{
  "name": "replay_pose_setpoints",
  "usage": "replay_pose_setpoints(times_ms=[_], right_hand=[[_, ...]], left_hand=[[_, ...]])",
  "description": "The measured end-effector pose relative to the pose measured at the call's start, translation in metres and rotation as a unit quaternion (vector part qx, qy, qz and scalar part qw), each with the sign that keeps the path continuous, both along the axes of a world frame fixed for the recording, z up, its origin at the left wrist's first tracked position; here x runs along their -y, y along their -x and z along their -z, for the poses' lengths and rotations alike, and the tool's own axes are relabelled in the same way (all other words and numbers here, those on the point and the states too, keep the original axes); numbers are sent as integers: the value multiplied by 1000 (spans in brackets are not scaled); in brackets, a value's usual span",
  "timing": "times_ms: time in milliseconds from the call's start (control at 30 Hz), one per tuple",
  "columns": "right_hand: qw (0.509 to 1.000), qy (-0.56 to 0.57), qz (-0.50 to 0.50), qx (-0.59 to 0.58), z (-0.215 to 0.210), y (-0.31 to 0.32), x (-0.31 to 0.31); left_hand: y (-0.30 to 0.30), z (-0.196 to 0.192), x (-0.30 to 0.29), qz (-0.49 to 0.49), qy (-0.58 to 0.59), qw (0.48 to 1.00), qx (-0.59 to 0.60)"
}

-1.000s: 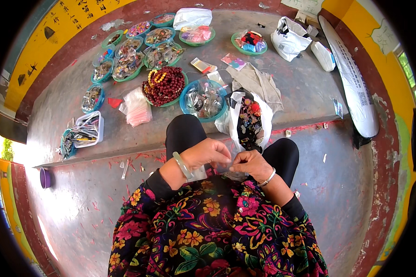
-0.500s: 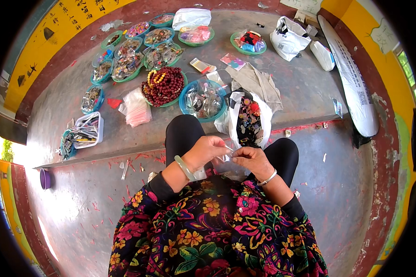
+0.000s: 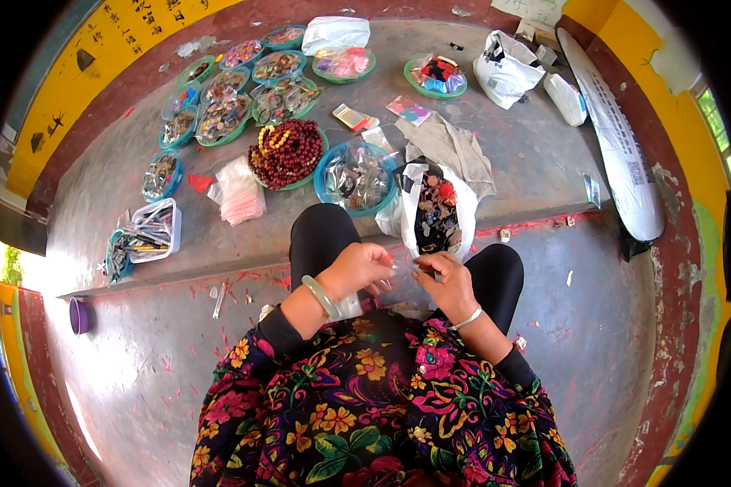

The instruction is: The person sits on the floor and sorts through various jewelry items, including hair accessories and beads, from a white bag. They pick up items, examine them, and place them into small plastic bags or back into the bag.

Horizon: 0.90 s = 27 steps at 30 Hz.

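Note:
Above my lap, my left hand [image 3: 357,271] pinches a small clear plastic bag [image 3: 400,271] between thumb and fingers. My right hand [image 3: 448,282] faces it, its fingertips at the bag's other side with thumb and index bent around the edge. What the bag contains, if anything, is too small to make out. Just beyond my hands stands an open white plastic bag [image 3: 466,213] full of small dark and coloured trinkets. To its left a blue basket [image 3: 320,180] holds clear packets.
Dark red bead strings [image 3: 300,154] fill a green basket, beside stacked pinkish plastic bags [image 3: 242,195]. Farther left are several trinket baskets and a white tray [image 3: 175,231] of pens. A beige cloth [image 3: 451,150] lies beyond the white bag. The raised ledge [image 3: 536,213] ends before my knees.
My hands have drawn slightly apart, with the clear bag between them. The right fingers have lifted and spread a little; the left fingers have curled round.

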State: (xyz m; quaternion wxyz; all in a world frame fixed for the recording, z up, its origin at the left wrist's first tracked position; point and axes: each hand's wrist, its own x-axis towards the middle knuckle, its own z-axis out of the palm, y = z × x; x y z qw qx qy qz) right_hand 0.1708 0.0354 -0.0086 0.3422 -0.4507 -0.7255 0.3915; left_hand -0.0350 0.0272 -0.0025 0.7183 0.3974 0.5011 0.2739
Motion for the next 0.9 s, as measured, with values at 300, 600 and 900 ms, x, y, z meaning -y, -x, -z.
replay_pose_setpoints(times_ms=[300,600,900], right_hand=[[925,-302,-136,187,-19,11,10],[905,-282,-207,244,-8,7,15],[941,-276,-76,180,-13,5,14]], left_hand=[[-20,7,8,100,-345,875,-323],[-25,5,15,111,-347,833,-416],[-27,33,24,-77,-214,969,-98]])
